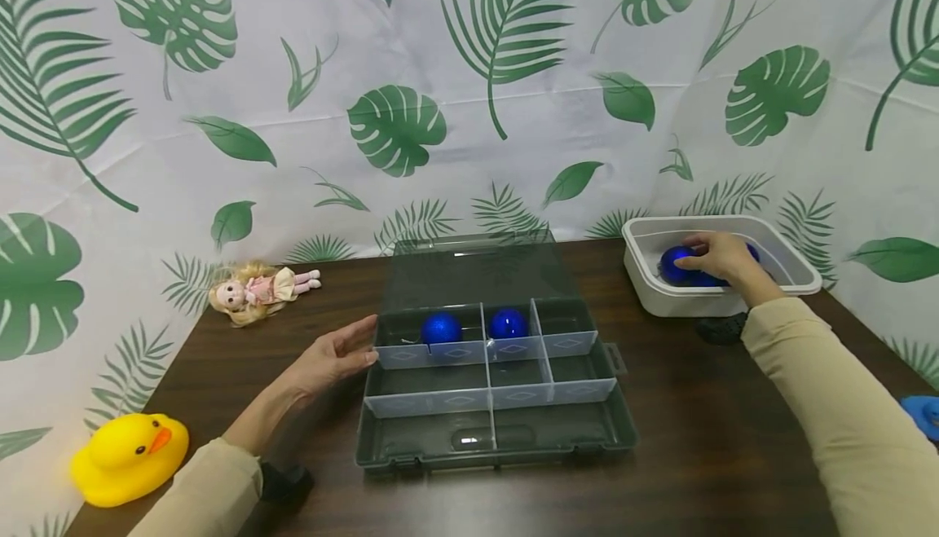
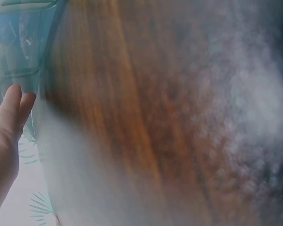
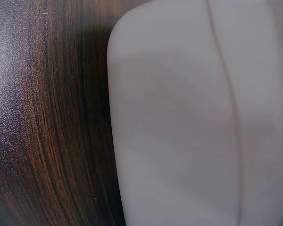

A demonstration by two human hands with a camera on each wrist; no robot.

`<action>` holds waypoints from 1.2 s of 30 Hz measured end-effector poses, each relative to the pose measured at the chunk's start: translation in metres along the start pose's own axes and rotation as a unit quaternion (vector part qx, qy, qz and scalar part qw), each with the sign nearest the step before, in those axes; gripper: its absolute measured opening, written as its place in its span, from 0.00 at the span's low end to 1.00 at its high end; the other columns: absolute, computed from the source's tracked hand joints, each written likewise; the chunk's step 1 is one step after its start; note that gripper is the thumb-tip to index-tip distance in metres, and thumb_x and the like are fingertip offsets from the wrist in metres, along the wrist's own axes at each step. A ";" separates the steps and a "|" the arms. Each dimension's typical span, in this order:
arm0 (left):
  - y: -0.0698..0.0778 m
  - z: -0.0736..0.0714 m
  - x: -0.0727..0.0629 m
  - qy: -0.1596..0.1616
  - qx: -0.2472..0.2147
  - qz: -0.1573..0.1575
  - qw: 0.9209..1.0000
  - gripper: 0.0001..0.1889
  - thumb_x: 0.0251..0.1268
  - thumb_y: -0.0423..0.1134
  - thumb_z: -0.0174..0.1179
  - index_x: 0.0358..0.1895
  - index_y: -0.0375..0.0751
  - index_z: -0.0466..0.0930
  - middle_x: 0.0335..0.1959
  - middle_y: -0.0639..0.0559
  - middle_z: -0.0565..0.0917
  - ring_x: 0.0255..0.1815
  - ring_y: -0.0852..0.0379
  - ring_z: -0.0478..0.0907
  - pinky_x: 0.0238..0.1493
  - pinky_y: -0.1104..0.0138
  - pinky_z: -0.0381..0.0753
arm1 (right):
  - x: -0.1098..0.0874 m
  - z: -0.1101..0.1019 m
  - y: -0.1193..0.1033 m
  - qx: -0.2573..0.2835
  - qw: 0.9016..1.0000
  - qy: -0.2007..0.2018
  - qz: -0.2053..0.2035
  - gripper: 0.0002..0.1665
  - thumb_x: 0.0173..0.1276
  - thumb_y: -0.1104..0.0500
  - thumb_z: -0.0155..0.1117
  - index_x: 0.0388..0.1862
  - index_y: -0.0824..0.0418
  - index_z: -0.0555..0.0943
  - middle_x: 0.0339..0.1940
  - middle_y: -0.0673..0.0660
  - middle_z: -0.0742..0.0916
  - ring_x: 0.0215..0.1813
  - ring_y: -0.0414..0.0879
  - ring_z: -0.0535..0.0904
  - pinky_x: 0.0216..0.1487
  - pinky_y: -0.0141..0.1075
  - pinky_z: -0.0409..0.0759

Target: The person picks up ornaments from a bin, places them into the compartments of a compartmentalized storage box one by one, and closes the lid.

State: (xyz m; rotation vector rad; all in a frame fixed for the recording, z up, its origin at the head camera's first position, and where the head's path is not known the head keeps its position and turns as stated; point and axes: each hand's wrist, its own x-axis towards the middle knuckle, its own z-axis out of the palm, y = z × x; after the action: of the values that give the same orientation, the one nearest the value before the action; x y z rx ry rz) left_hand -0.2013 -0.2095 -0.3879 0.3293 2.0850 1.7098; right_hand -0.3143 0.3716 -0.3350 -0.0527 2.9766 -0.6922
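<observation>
At the frame's right, the right hand (image 1: 722, 261) pinched a blue ball (image 1: 672, 268) in the white tub (image 1: 660, 299); it looked light, slick, perhaps brittle, best gripped gently round its middle. The left hand (image 1: 330, 364), thumb and fingers apart, was at the case (image 1: 550, 424), centre.

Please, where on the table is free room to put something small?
A wide bare patch of table lies between the box and the right sleeve, in front of the white tub. A smaller one lies between the doll, the duck and the left hand. It is crowded inside the tub, where the right hand grips a blue ball.
</observation>
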 end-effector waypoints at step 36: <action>-0.003 -0.001 0.001 0.001 -0.011 -0.006 1.000 0.40 0.66 0.36 0.57 0.74 0.34 0.43 0.75 0.34 0.47 0.73 0.39 0.50 0.68 0.48 0.57 | -0.042 0.045 -0.094 0.238 0.923 -0.087 -0.289 0.26 0.64 0.62 0.64 0.61 0.65 0.71 0.57 0.63 0.80 0.56 0.38 0.77 0.55 0.29 0.76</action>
State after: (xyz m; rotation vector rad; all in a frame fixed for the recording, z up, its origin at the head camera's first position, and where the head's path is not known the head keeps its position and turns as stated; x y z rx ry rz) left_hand -0.2027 -0.2108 -0.3910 0.3082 2.0644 1.7241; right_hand -0.2674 0.2695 -0.3304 -0.9273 2.5262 -1.3639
